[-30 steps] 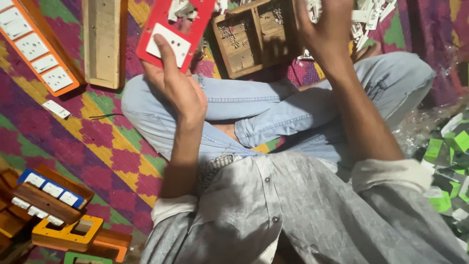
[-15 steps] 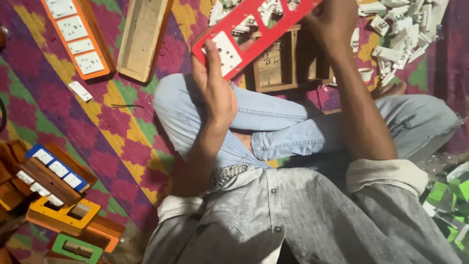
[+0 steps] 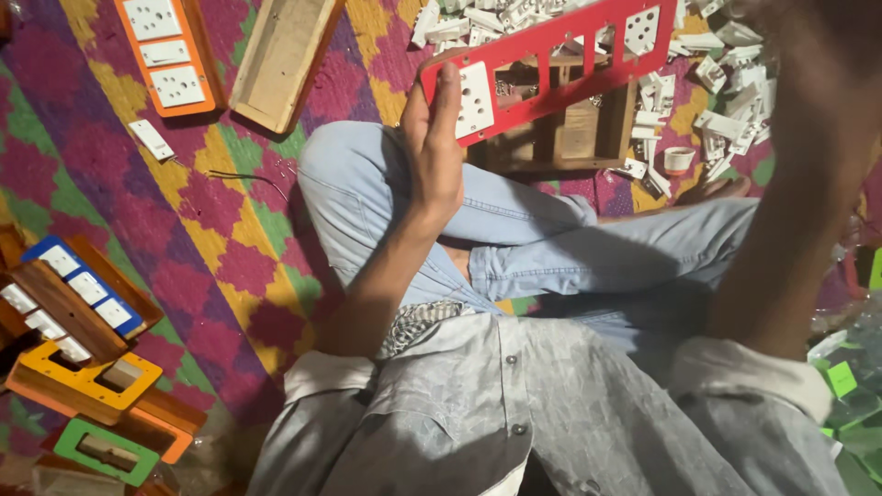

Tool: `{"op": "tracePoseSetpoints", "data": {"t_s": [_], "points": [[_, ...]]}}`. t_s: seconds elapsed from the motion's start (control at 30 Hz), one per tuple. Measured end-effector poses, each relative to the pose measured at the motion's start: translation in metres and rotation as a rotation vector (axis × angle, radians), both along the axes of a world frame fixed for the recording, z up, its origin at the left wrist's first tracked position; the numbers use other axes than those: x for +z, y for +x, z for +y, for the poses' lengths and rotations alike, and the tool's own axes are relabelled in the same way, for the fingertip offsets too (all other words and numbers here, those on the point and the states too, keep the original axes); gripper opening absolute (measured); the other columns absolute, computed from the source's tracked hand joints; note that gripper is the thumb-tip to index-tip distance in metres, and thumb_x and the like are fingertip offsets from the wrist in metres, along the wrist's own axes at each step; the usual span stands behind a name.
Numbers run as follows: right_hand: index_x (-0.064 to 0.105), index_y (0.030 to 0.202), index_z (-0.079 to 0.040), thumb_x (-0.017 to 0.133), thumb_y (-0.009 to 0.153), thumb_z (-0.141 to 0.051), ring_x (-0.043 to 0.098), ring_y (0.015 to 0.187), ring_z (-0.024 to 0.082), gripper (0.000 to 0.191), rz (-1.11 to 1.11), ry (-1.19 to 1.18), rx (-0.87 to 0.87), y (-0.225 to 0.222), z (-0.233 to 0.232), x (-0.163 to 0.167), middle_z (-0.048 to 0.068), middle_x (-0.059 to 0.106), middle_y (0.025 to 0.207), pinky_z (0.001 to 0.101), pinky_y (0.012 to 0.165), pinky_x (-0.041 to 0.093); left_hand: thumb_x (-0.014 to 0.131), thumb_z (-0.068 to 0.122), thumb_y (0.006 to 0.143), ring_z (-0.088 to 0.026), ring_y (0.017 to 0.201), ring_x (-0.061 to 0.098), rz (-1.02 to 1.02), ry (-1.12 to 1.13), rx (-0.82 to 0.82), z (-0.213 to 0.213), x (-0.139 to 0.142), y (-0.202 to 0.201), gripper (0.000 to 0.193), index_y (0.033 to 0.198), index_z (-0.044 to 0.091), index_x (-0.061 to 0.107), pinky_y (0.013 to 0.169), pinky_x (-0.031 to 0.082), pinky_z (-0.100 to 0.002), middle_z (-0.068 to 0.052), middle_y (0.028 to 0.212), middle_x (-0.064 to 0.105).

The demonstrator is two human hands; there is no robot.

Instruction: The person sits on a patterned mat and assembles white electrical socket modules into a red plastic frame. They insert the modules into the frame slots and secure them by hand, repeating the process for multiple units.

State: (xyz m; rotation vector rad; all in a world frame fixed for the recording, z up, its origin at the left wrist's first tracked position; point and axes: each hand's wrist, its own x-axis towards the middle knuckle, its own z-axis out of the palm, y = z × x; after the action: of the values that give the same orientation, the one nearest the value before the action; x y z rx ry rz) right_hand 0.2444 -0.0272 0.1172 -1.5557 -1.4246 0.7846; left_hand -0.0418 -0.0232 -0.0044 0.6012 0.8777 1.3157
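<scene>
Patterned mat, left hand holding red panel, wooden box beneath.

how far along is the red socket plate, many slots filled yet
Early on. Done: the red plate has one white socket fitted at its left end and another near the right. In hand: the left hand holds the left end, thumb on that socket; the right hand is blurred at the other end, its grip unclear. Left: the middle cut-outs are open, and loose white parts lie piled beyond.
</scene>
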Motion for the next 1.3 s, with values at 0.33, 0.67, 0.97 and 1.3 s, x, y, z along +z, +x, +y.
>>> {"op": "tracePoseSetpoints", "data": {"t_s": [0.33, 0.67, 0.97, 1.3], "points": [[0.062, 0.127, -0.01, 0.069, 0.081, 0.007, 0.071, 0.095, 0.031, 0.049, -0.36, -0.04, 0.302, -0.081, -0.032, -0.037, 0.013, 0.07, 0.11, 0.04, 0.077, 0.056, 0.064, 0.027, 0.109, -0.008, 0.093, 0.058, 0.314, 0.068, -0.18, -0.019, -0.06, 0.045, 0.029, 0.121, 0.002, 0.07, 0.081, 0.049, -0.024, -0.001, 0.102, 0.068], [0.071, 0.117, -0.01, 0.076, 0.081, -0.001, 0.071, 0.093, 0.026, 0.038, -0.305, 0.056, 0.219, -0.064, -0.025, -0.07, 0.011, 0.07, 0.103, 0.0356, 0.077, 0.057, 0.06, 0.033, 0.104, -0.009, 0.084, 0.064, 0.526, 0.111, -0.229, 0.001, -0.044, 0.041, 0.034, 0.113, 0.002, 0.071, 0.076, 0.054, -0.026, -0.003, 0.093, 0.074], [0.063, 0.12, -0.003, 0.076, 0.081, -0.001, 0.075, 0.097, 0.019, 0.04, 0.004, -0.084, 0.044, -0.08, -0.032, -0.07, 0.009, 0.067, 0.114, 0.0307, 0.078, 0.063, 0.06, 0.03, 0.105, -0.006, 0.085, 0.063, 0.39, 0.214, -0.23, 0.0, -0.043, 0.046, 0.03, 0.114, 0.003, 0.071, 0.076, 0.053, -0.024, -0.003, 0.095, 0.073], [0.069, 0.108, -0.002, 0.081, 0.08, -0.001, 0.077, 0.093, 0.018, 0.031, -0.04, -0.099, 0.018, -0.082, -0.032, -0.077, 0.009, 0.074, 0.106, 0.0316, 0.074, 0.064, 0.056, 0.033, 0.106, -0.006, 0.072, 0.062, 0.483, 0.211, -0.236, 0.001, -0.019, 0.038, 0.033, 0.106, 0.005, 0.074, 0.064, 0.051, -0.026, -0.001, 0.081, 0.072]]}}
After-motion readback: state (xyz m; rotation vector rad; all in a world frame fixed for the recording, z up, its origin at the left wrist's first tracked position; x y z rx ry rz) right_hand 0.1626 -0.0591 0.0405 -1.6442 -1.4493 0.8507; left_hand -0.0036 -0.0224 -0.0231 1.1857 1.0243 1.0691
